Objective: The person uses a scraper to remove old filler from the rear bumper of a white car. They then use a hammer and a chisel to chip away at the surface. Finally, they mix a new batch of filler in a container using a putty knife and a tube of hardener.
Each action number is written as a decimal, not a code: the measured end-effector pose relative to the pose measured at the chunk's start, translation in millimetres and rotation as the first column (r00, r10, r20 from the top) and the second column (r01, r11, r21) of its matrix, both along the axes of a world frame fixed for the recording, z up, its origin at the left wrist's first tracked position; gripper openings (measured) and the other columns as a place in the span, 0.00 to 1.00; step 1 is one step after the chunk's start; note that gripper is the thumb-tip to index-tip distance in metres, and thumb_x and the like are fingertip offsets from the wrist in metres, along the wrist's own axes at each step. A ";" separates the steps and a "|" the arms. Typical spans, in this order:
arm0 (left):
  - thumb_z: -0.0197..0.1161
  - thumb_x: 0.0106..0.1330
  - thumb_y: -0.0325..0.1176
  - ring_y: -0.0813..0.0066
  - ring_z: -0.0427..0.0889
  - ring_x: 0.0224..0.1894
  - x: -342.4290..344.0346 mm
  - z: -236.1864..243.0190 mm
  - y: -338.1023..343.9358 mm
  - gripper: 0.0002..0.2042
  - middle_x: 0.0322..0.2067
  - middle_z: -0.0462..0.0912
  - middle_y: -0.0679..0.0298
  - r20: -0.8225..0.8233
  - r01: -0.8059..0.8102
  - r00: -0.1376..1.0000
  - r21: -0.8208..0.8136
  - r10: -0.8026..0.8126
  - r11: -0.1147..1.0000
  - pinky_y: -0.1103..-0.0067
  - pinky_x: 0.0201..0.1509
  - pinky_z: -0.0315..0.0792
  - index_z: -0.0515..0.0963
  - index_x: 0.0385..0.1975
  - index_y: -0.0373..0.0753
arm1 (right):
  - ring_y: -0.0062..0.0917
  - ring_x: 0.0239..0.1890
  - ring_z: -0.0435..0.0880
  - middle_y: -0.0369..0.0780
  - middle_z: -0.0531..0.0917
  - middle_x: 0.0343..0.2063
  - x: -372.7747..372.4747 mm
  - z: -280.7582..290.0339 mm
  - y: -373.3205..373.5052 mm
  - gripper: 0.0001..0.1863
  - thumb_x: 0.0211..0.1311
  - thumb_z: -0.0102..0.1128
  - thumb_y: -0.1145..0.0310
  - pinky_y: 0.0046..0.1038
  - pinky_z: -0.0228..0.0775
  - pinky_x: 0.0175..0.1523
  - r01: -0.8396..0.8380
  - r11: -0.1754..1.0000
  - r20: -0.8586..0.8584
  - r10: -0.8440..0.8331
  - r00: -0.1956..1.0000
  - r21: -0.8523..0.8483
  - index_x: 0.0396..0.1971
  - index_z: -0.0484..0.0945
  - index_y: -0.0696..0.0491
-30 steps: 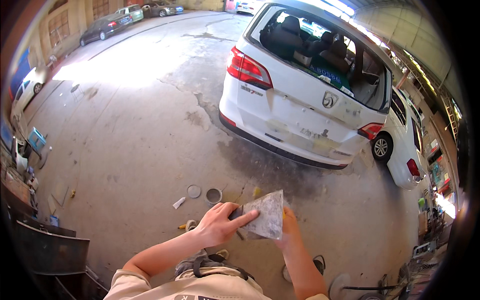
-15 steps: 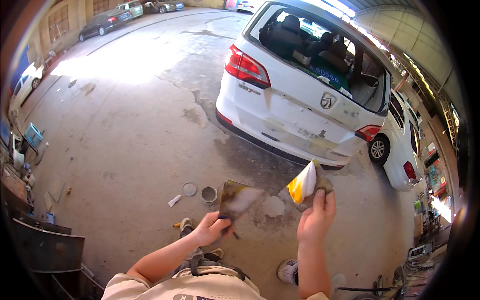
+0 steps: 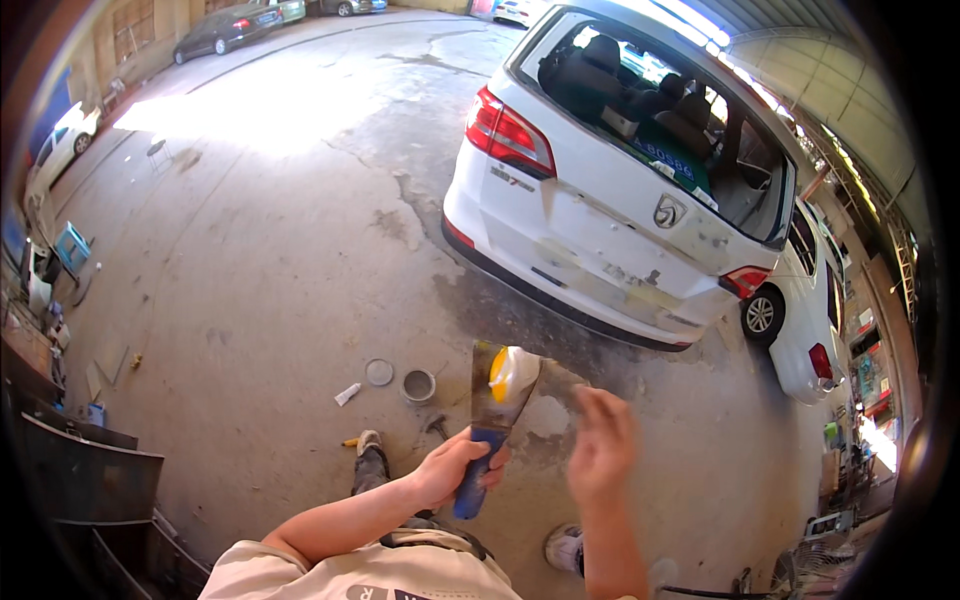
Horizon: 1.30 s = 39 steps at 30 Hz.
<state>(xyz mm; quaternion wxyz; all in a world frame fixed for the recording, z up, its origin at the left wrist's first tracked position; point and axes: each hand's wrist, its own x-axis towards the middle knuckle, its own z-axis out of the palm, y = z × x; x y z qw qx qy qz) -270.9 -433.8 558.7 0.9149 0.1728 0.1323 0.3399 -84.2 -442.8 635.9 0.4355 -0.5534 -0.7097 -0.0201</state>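
Note:
My left hand (image 3: 455, 472) is wrapped round the blue handle of a putty knife (image 3: 480, 470), its wide metal blade pointing away from me. White and yellow putty (image 3: 512, 375) lies in a lump on the blade's upper right part. To the right, my right hand (image 3: 605, 440) is blurred by motion and pinches a thin flat spreader (image 3: 562, 374). The spreader's far edge meets the putty at the knife blade; its near part is partly covered by my fingers.
A white car (image 3: 590, 230) with its rear glass out and patches on the tailgate stands ahead. On the floor are an opened tin (image 3: 418, 386), a round lid (image 3: 379, 372), a white tube (image 3: 348, 394) and a hammer-like tool (image 3: 436, 426). Another white car (image 3: 800, 330) is parked right.
The putty has passed from the spreader in my right hand onto the putty knife. My right hand has moved left, bringing the spreader against the blade, which now stands more upright.

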 end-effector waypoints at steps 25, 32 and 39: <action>0.45 0.62 0.28 0.78 0.69 0.20 -37.9 12.8 14.5 0.12 0.18 0.70 0.65 -0.535 0.323 0.830 0.235 -0.155 0.917 0.80 0.21 0.64 0.76 0.34 0.28 | 0.30 0.42 0.81 0.41 0.81 0.44 8.6 -0.8 -13.1 0.13 0.61 0.54 0.77 0.23 0.70 0.48 -0.346 0.914 -0.459 0.220 0.861 -0.210 0.45 0.79 0.57; 0.51 0.59 0.26 0.70 0.71 0.26 -36.0 17.6 14.1 0.14 0.26 0.72 0.60 -0.543 0.273 0.720 0.794 0.432 0.544 0.75 0.31 0.67 0.75 0.44 0.30 | 0.22 0.35 0.81 0.38 0.83 0.39 12.4 -37.3 -18.1 0.10 0.65 0.52 0.72 0.21 0.72 0.42 -0.328 0.849 -0.660 -0.032 0.751 -0.415 0.41 0.79 0.59; 0.58 0.51 0.21 0.58 0.74 0.40 -41.2 -3.9 15.7 0.36 0.39 0.73 0.55 -0.130 0.542 0.507 0.817 0.852 -0.198 0.70 0.47 0.70 0.65 0.62 0.65 | 0.23 0.39 0.82 0.39 0.82 0.38 -18.4 -25.8 -16.5 0.10 0.64 0.50 0.72 0.24 0.75 0.46 -0.653 0.722 -0.942 -0.332 -0.037 -0.229 0.43 0.76 0.57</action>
